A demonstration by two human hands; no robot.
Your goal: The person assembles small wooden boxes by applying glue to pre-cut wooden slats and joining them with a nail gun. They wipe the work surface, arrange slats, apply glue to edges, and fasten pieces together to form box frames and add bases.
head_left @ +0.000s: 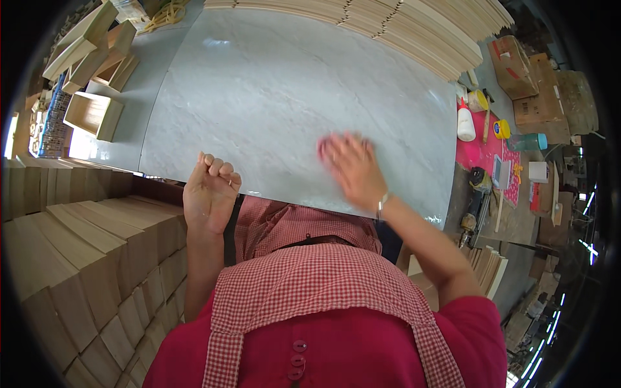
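My right hand presses down on a pinkish-red cloth on the grey marbled tabletop. Hand and cloth are smeared by motion, and most of the cloth is hidden under the palm and fingers. A bracelet circles that wrist. At the table's near edge, to the left, my left hand is raised with its palm showing and its fingers curled in. Nothing shows in it.
Stacked thin wooden strips line the far edge. Open wooden boxes stand at left above stacked wood blocks. At right are a white glue bottle, a yellow-lidded jar, a power tool and cardboard boxes.
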